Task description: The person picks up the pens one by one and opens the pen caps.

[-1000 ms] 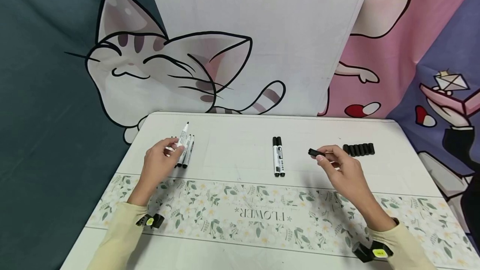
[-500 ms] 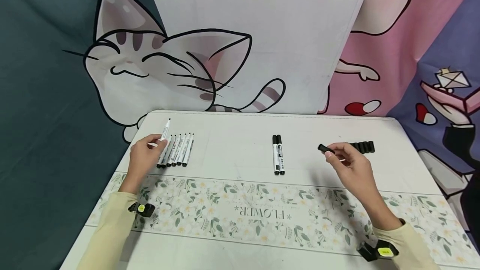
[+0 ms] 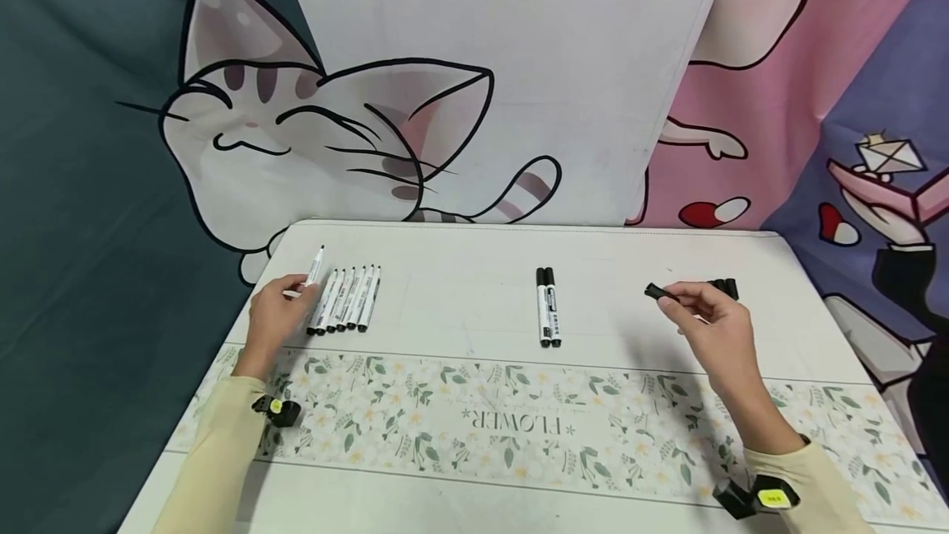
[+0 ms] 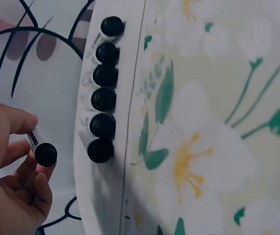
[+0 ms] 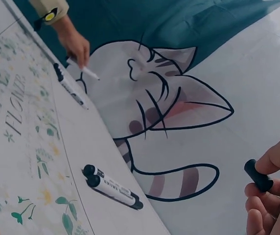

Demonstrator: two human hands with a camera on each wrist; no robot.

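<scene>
My left hand (image 3: 276, 316) pinches an uncapped white marker (image 3: 315, 264), its tip pointing up and away, at the left end of a row of several uncapped markers (image 3: 347, 300) on the table. In the left wrist view, the black end of the held marker (image 4: 46, 154) faces the camera, apart from the row. Between thumb and fingers, my right hand (image 3: 717, 328) holds a black marker cap (image 3: 656, 292), raised in front of more black caps (image 3: 730, 288). The hand hides most of those caps. The right wrist view shows the held cap (image 5: 258, 175) close up.
Two capped black-and-white markers (image 3: 549, 307) lie side by side between the hands. A floral strip (image 3: 445, 419) crosses the white table (image 3: 460, 270) in front. Behind the table's far edge hangs a cloth printed with a cat (image 3: 252, 180).
My left hand has moved left with the marker, from over the row to its left end, uncovering the other markers. My right hand has moved right with the cap, covering more of the cap row.
</scene>
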